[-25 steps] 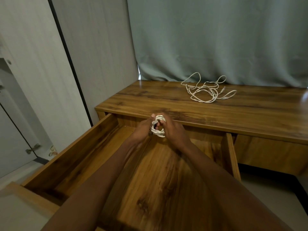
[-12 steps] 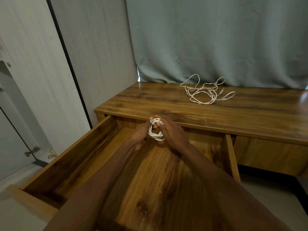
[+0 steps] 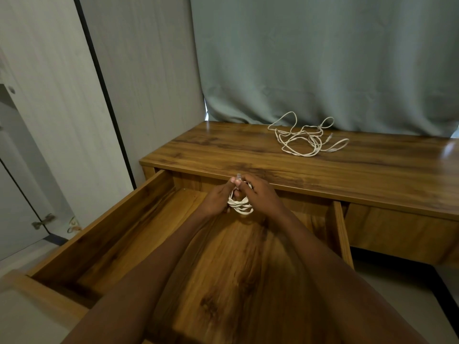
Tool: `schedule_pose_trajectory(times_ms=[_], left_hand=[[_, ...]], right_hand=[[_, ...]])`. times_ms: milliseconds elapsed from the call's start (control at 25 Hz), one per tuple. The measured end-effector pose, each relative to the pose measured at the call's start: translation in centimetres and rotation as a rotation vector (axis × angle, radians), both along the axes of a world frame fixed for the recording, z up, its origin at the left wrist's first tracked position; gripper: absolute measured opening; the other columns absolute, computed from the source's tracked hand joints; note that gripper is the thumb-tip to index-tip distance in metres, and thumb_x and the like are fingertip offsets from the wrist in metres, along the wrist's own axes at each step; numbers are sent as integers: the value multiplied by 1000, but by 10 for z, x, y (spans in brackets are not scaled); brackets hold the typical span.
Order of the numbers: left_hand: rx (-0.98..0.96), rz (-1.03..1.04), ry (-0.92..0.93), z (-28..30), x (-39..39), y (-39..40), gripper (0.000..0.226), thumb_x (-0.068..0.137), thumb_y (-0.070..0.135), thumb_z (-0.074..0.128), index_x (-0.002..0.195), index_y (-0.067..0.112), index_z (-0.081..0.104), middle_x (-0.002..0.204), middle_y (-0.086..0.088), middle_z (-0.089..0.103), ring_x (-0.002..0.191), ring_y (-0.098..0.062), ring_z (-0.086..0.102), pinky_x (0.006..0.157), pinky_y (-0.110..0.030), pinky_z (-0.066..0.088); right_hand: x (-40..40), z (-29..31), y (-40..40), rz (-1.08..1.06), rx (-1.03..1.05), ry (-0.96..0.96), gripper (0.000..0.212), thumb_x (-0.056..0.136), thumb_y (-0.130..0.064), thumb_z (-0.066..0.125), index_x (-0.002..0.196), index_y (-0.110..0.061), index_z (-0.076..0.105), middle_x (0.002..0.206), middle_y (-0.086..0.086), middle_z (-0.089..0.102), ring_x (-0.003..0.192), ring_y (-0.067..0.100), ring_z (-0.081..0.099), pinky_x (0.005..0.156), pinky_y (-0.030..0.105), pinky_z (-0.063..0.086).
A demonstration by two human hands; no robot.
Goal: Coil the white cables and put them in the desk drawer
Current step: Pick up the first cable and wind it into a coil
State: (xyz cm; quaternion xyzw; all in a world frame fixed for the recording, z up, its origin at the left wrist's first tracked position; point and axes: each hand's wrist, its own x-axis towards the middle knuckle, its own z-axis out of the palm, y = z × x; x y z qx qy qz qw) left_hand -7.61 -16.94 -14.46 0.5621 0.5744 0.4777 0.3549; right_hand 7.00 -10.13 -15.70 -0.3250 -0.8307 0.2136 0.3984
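head | white cable (image 3: 240, 204): tight small coil | both hands (image 3: 263, 194) grip

Wooden surface (image 3: 223, 147) is lying ahead of me, carrying one loose white cable (image 3: 306, 140) sprawling uncoiled near its back edge, just before the curtain (image 3: 323, 58).

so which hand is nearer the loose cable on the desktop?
Right. The right hand sits below and left of the loose cable; the left hand is further left. Both hold the coiled cable.
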Motion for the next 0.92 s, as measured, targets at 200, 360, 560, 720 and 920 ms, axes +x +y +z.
schedule_pose_trajectory(times_ms=[200, 360, 560, 720, 920], left_hand=[[-130, -223, -112, 1, -10, 0, 34, 100, 32, 56, 116, 3, 61, 85, -7, 63, 61, -15, 57, 52, -26, 45], [-126, -233, -82, 0, -14, 2, 30, 98, 19, 60, 121, 0, 59, 90, -7, 65, 65, -13, 58, 55, -24, 47], [107, -126, 352, -8, -22, 9, 26, 95, 10, 62, 119, 2, 60, 99, -1, 63, 79, -1, 55, 66, -11, 43], [181, -70, 450, -12, -24, 11, 30, 95, 17, 64, 123, 10, 59, 103, 4, 63, 82, 6, 55, 66, -6, 40], [126, -62, 180, -9, -36, 13, 25, 95, 16, 64, 117, 5, 58, 96, -9, 69, 73, -14, 64, 66, -28, 52]], right_hand=[[5, -2, 12, -29, -127, 112, 35, 101, -49, 48, 109, -23, 71, 102, -8, 72, 92, 7, 66, 79, 31, 50], [13, 3, 14, -42, -142, -6, 31, 103, -44, 48, 87, -25, 65, 82, -10, 65, 76, 3, 59, 69, 32, 44], [8, 1, 17, -31, -298, 34, 45, 105, -41, 46, 88, -7, 69, 86, 10, 73, 84, 28, 69, 78, 44, 51], [14, 6, 13, 70, -464, 198, 28, 100, -38, 59, 99, -16, 77, 95, 0, 78, 92, 14, 73, 83, 35, 54], [13, -2, 9, 197, -368, 177, 48, 91, -23, 75, 136, -21, 59, 124, -4, 69, 110, 5, 67, 91, 26, 56]])
